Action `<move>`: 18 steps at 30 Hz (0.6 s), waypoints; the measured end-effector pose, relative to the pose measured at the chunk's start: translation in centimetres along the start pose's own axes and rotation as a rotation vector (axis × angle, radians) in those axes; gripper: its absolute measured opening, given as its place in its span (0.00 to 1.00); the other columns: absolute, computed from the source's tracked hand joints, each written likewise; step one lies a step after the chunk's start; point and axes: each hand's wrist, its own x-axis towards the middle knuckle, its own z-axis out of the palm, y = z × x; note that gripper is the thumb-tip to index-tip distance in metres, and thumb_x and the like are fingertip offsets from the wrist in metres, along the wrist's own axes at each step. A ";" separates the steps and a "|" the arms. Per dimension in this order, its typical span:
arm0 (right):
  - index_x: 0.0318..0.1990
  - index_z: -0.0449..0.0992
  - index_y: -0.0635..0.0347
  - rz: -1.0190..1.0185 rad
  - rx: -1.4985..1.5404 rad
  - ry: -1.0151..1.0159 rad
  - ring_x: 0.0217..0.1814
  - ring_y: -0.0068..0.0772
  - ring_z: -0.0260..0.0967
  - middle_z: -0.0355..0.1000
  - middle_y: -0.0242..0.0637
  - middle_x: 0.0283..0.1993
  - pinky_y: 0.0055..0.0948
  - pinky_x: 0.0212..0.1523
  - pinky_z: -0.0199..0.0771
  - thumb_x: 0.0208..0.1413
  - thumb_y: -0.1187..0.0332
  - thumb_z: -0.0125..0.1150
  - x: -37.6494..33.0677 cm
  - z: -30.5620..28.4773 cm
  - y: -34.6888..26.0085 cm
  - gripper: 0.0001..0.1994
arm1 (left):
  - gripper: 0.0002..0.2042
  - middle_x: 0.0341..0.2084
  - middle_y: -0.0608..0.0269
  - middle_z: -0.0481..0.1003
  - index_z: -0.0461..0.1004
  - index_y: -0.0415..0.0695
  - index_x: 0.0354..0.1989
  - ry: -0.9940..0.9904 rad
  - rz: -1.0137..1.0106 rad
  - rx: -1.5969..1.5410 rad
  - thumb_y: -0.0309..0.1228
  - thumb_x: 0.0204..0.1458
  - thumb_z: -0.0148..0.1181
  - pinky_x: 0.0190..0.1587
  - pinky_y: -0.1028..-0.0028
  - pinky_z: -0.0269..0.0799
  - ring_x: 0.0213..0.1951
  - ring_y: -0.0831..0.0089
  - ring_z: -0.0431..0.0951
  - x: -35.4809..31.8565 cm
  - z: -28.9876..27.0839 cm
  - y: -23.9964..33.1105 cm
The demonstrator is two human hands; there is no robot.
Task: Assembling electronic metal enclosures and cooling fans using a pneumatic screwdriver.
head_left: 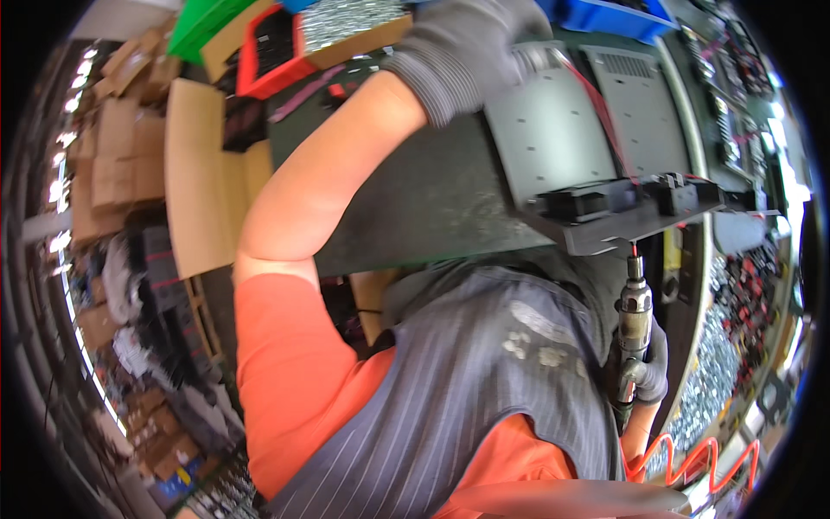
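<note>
My left hand (471, 48), in a grey knit glove, rests on the far end of a grey metal panel (558, 138) and holds it on the dark workbench. Black plastic parts (618, 201) sit along the panel's near edge, with red wires running to them. My right hand (650, 368), also gloved, grips a pneumatic screwdriver (633, 324) pointing up, its tip touching the underside of the panel's near lip. An orange coiled air hose (692, 463) trails from the tool.
A second grey panel (644, 108) lies beside the first. Red (272, 56), green (203, 26) and blue (609, 17) bins stand at the bench's far side. A tray of small screws (713, 372) is at right. Cardboard boxes (117, 156) are stacked at left.
</note>
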 end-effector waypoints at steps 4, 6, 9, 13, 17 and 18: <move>0.56 0.68 0.69 0.011 -0.061 -0.022 0.33 0.19 0.68 0.71 0.27 0.35 0.20 0.34 0.68 0.28 0.49 0.82 2.4 -0.1 4.8 0.47 | 0.13 0.38 0.55 0.80 0.79 0.44 0.44 0.061 -0.350 -0.023 0.38 0.55 0.61 0.44 0.67 0.75 0.40 0.61 0.80 -6.2 -5.7 -5.6; 0.61 0.66 0.69 -0.004 -0.089 -0.033 0.47 0.22 0.66 0.71 0.29 0.47 0.25 0.51 0.67 0.29 0.48 0.82 3.1 -0.3 6.4 0.51 | 0.12 0.39 0.57 0.80 0.79 0.45 0.45 -0.102 -0.450 -0.084 0.36 0.55 0.61 0.47 0.67 0.75 0.42 0.62 0.80 -10.1 -5.7 -6.4; 0.63 0.65 0.69 0.020 0.003 -0.079 0.48 0.24 0.67 0.71 0.31 0.49 0.26 0.53 0.67 0.31 0.48 0.82 3.4 -0.8 7.3 0.52 | 0.11 0.41 0.60 0.80 0.80 0.48 0.46 -0.300 -0.555 0.231 0.34 0.56 0.62 0.47 0.69 0.75 0.43 0.65 0.80 -15.1 -4.3 -5.6; 0.63 0.65 0.69 -0.009 -0.036 -0.082 0.47 0.24 0.67 0.71 0.30 0.49 0.26 0.53 0.67 0.32 0.48 0.81 3.3 -0.9 7.3 0.51 | 0.11 0.41 0.59 0.80 0.80 0.50 0.46 -0.123 -0.538 0.321 0.36 0.56 0.62 0.47 0.67 0.75 0.43 0.61 0.80 -17.9 -3.4 -4.9; 0.62 0.66 0.67 -0.050 -0.063 -0.043 0.43 0.21 0.64 0.69 0.27 0.45 0.22 0.46 0.66 0.32 0.48 0.81 3.3 -0.6 7.3 0.50 | 0.11 0.38 0.60 0.80 0.81 0.53 0.44 -0.031 -0.634 0.273 0.40 0.55 0.62 0.44 0.63 0.75 0.42 0.58 0.79 -19.3 -3.1 -4.1; 0.62 0.66 0.67 -0.036 -0.058 -0.053 0.42 0.20 0.64 0.69 0.27 0.45 0.22 0.45 0.66 0.32 0.48 0.81 3.3 -0.6 7.3 0.49 | 0.10 0.37 0.61 0.80 0.81 0.54 0.42 -0.019 -0.701 0.227 0.41 0.55 0.62 0.43 0.62 0.74 0.41 0.57 0.79 -19.4 -3.0 -4.0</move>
